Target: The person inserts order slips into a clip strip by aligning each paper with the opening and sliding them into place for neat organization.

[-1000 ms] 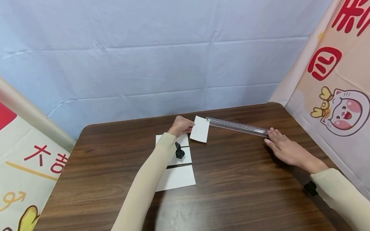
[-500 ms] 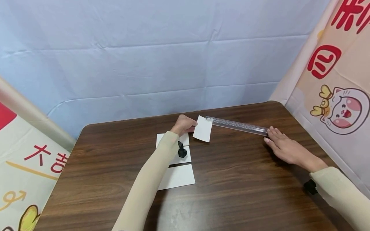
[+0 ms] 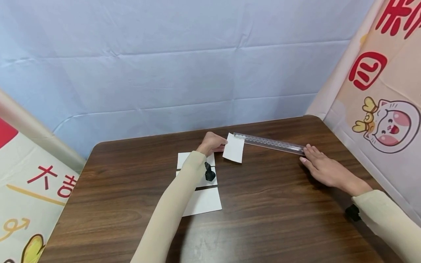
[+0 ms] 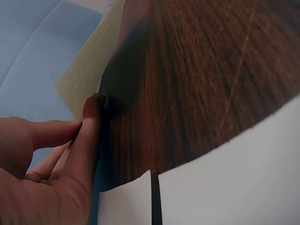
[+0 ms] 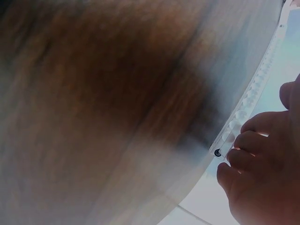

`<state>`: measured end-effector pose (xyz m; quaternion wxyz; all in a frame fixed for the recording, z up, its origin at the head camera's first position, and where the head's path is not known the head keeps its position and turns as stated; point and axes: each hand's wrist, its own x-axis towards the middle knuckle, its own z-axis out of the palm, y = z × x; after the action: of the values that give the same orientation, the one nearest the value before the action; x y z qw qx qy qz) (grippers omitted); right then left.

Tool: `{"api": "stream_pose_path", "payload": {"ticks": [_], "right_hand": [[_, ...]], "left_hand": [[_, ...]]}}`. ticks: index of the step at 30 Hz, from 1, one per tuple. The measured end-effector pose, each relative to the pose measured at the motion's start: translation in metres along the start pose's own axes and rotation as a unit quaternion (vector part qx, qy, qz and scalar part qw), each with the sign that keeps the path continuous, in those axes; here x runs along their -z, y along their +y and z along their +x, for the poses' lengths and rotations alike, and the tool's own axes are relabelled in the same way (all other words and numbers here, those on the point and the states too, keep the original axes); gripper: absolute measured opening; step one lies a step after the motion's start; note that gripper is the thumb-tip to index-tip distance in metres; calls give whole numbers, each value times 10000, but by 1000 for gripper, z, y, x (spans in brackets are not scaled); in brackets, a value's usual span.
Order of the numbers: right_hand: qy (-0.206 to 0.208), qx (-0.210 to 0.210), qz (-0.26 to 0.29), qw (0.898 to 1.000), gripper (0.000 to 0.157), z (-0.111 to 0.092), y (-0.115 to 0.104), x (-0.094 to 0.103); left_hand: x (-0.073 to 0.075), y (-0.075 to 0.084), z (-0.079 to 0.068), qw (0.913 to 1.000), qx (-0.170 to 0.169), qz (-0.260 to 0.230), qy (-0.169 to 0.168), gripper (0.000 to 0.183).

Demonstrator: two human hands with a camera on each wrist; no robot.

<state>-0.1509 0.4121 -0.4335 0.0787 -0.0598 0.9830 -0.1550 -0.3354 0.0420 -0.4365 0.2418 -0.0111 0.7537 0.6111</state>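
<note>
My left hand (image 3: pixel 213 142) pinches a small white paper card (image 3: pixel 234 148) by its left edge, between thumb and fingers. In the left wrist view the card (image 4: pixel 91 63) stands tilted off the wood at the fingertips. A clear plastic ruler (image 3: pixel 271 143) lies slantwise near the table's back edge. Its left end shows across the card's upper right corner. On the ruler's other end rests my right hand (image 3: pixel 323 170), palm down, fingers extended. The right wrist view shows those fingers (image 5: pixel 253 143) against the ruler's end (image 5: pixel 229 138).
Several white paper pieces (image 3: pixel 204 201) lie in a column under and beside my left forearm, with narrow gaps between them. The brown wooden table (image 3: pixel 263 219) has rounded back corners. A pale cloth (image 3: pixel 184 73) hangs behind it, with printed banners (image 3: pixel 385 91) at the sides.
My left hand has slid slightly right with the card, so the card overlaps more of the ruler's left end. The right hand and ruler have stayed put.
</note>
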Motion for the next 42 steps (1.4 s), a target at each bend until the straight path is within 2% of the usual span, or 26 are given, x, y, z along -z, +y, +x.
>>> {"api": "stream_pose_path", "payload": {"ticks": [15,33,42], "right_hand": [[-25,-2,63,10000,75,0,0,-2],[-19,12,-28,10000,74,0,1,-2],[-48,-42,-55,10000,75,0,1,0]], "left_hand": [[-11,-6,1,9998,54,-181,19,21],[-22,-5,-2,9996,63,-191,-176,24],[-35,-3,-5,9996,26,-219,-165,22]]}}
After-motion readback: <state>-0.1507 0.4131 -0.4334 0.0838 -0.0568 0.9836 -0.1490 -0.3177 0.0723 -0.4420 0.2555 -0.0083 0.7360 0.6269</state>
